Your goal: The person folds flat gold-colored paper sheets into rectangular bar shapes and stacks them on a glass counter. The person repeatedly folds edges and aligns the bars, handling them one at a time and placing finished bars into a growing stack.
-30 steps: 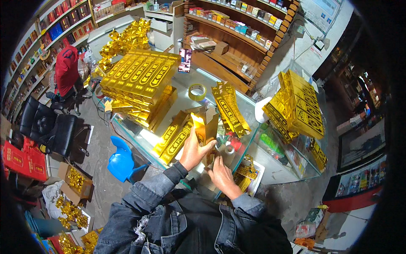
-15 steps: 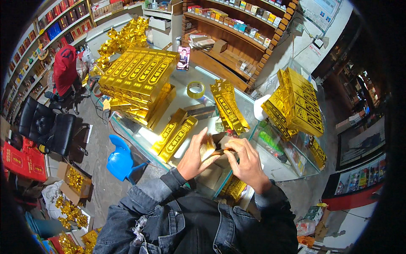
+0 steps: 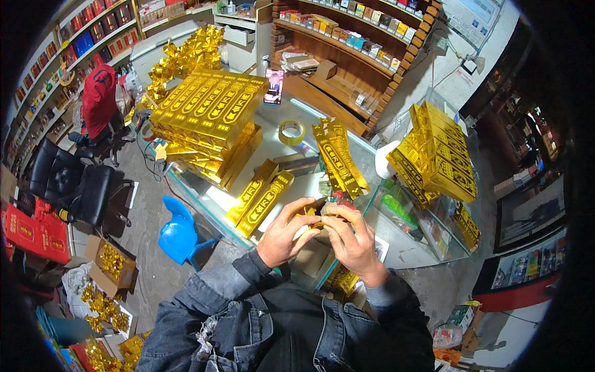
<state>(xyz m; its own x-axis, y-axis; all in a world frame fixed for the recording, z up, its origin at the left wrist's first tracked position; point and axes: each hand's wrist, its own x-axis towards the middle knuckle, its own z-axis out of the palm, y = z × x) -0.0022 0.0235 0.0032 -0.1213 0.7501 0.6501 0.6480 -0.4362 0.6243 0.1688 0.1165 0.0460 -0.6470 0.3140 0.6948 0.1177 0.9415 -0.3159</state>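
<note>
Clearly, with directions read from the pair of hands as the middle of the dial, a black chair [image 3: 68, 180] stands between nine and ten o'clock at the far left, and a red cover [image 3: 99, 102] drapes over a seat at ten. A cardboard box [image 3: 111, 266] with shiny gold ornaments in it sits on the floor between eight and nine. Next, a blue plastic chair [image 3: 178, 229] stands at nine, just beside the counter.

A tall stack of gold boxes [image 3: 211, 105] rests toward eleven on the glass-topped counter [image 3: 266, 141]. Nearer, two long gold boxes [image 3: 260, 195] lie side by side at ten. Between eleven and twelve are an upright phone [image 3: 273, 87] with its screen lit and, closer in, a roll of tape [image 3: 291, 132].

The left hand [image 3: 281, 240] is curled narrow, holding the near-left side of a gold box [image 3: 308, 211], which sits at the dial's middle, between both hands and mostly hidden by fingers. The right hand [image 3: 353, 243] grips the other side, its thumb and fingers bent close together, its fingertips almost meeting those of the left.

Flat gold pieces [image 3: 339, 158] lie overlapped just past twelve. At two, another stack of printed gold packs [image 3: 447, 152] leans unevenly on the counter's right-hand section.
</note>
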